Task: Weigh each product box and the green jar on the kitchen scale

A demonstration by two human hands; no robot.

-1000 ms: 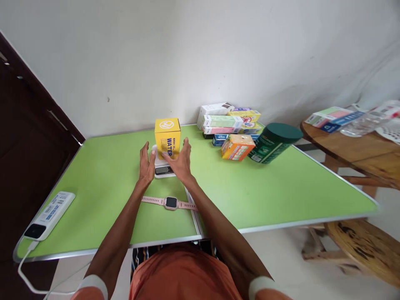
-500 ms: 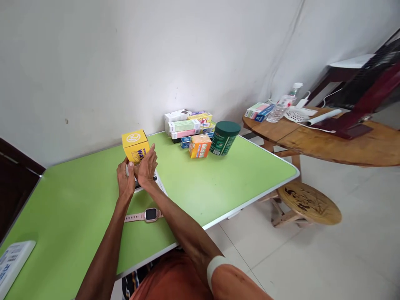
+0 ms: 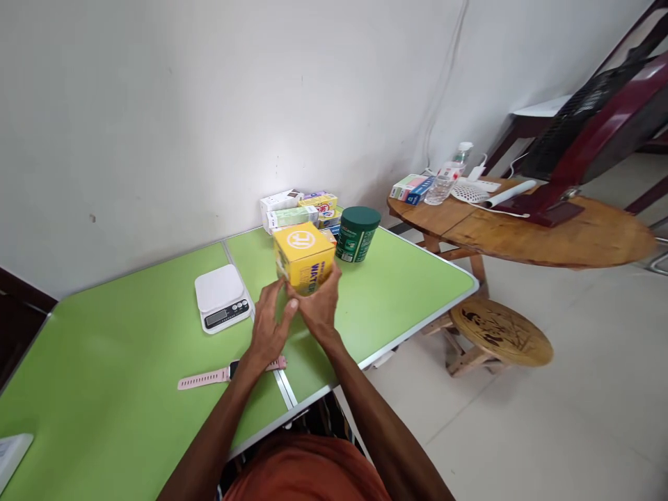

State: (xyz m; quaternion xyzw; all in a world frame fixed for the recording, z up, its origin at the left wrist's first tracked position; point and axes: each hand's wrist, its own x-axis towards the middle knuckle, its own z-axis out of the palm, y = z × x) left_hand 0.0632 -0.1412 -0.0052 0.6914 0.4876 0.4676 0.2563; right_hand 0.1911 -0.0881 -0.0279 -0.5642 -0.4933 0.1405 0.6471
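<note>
Both my hands hold a yellow box [image 3: 304, 256] with blue lettering, lifted above the green table [image 3: 130, 362]. My right hand [image 3: 319, 306] grips its lower right side. Fingers of my left hand [image 3: 268, 327] press its lower left edge. A white kitchen scale [image 3: 221, 297] lies bare on the table to the left of the box. A pink smartwatch [image 3: 219, 376] lies flat near the front edge, partly under my left wrist.
Several small boxes [image 3: 292, 209] and a dark green canister [image 3: 357, 234] stand at the table's back right. A round wooden table [image 3: 522, 229] with a bottle and boxes stands to the right, a wooden stool [image 3: 501, 337] below it. A white device [image 3: 10, 452] lies far left.
The yellow box has come off the scale and moved right, held up in both hands. The camera has swung to the right.
</note>
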